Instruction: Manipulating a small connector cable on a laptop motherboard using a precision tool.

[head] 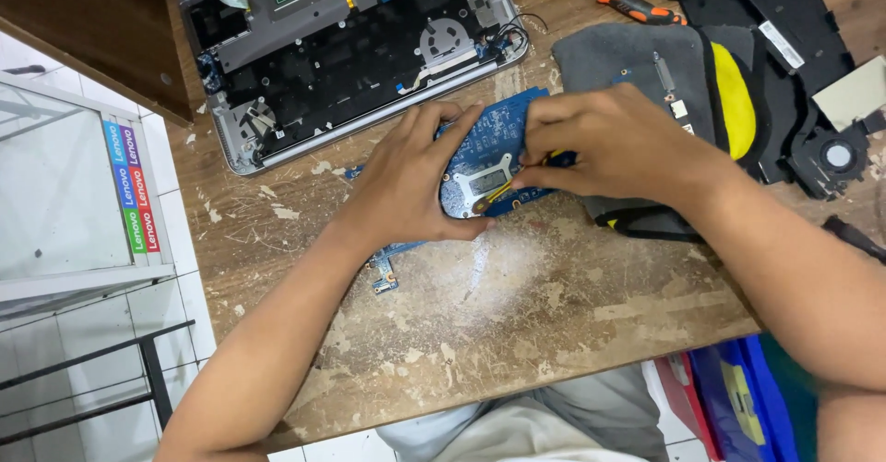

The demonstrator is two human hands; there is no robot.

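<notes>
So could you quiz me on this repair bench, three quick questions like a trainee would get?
1. True or false: both hands are on the blue circuit board.
2. What lies at the top of the table, right of the opened laptop shell? A) orange-handled screwdriver B) hammer C) scissors
3. On what does the right side of the board rest?

Key: 1. True: left hand grips its edge, right hand pinches at it. 2. A, the screwdriver. 3. A grey cloth on the worn wooden table.
</notes>
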